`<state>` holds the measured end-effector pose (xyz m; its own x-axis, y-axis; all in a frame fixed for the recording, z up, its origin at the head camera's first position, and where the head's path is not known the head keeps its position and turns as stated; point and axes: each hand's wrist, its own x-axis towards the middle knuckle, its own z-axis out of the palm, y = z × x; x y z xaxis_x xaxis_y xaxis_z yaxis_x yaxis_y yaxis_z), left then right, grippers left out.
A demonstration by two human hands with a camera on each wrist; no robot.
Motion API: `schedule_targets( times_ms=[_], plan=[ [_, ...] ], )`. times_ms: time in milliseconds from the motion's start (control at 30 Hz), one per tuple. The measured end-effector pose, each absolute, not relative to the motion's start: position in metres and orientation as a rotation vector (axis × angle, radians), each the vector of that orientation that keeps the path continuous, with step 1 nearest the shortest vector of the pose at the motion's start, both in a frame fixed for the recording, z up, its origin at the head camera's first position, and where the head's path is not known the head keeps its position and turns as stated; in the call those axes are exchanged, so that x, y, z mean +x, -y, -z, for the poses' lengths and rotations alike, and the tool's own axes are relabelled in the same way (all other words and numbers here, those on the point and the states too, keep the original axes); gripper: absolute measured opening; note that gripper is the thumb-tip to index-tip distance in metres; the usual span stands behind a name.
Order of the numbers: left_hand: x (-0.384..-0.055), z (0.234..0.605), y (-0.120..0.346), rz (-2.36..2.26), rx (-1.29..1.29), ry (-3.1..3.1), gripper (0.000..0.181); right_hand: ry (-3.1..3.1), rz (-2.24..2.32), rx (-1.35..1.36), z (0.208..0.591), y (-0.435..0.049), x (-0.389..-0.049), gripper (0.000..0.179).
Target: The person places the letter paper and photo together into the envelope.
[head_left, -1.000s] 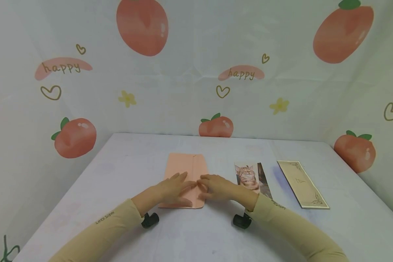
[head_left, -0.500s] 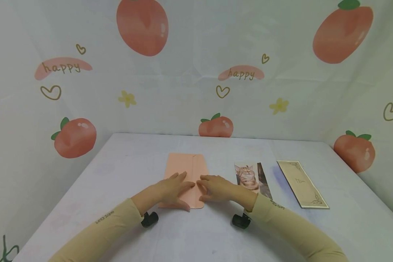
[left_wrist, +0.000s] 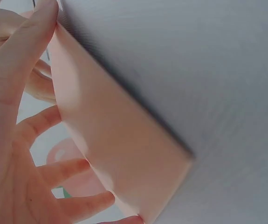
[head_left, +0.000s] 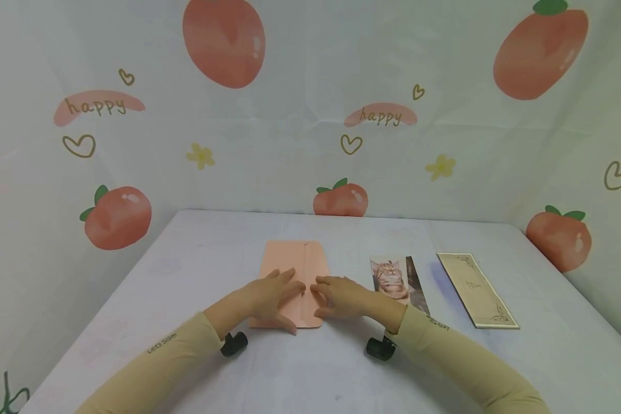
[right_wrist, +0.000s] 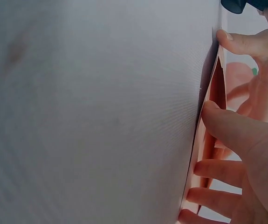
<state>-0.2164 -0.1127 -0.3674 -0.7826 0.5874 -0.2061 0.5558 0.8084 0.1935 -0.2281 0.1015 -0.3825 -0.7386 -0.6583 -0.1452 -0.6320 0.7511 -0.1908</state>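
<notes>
A peach-coloured paper envelope [head_left: 290, 254] lies flat on the table, a seam running down its face. My left hand [head_left: 268, 296] rests on its left half, fingers spread, the thumb reaching past the near edge. At its right side my right hand [head_left: 341, 296] touches the paper with relaxed fingertips. Seen close in the left wrist view, the straight fingertips meet the envelope's surface [left_wrist: 115, 135]. In the right wrist view a gap stands between the envelope's layers [right_wrist: 219, 88], with the right thumb at it.
To the right lies a photo card of a cat [head_left: 390, 279], partly behind the right forearm. Farther right is a beige card [head_left: 476, 290] with ornamented corners. A fruit-printed cloth [head_left: 290, 167] hangs behind the table.
My left hand has slid slightly left, and its thumb has moved from on the envelope to beyond its near edge. The right hand stays nearly where it was.
</notes>
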Motion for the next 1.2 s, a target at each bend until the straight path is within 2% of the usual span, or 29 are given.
schedule_targets(
  times_ms=[433, 1200],
  plan=[
    [-0.2208, 0.3702, 0.1155, -0.182, 0.929, -2.741, 0.084, -2.72, 0.215, -1.001, 0.3799, -0.1028, -0.2274, 0.057],
    [-0.226, 0.3724, 0.1181, -0.239, 0.961, -2.701, 0.08, -2.714, 0.274, -1.052, 0.3808, -0.1066, -0.2295, 0.053]
  ],
)
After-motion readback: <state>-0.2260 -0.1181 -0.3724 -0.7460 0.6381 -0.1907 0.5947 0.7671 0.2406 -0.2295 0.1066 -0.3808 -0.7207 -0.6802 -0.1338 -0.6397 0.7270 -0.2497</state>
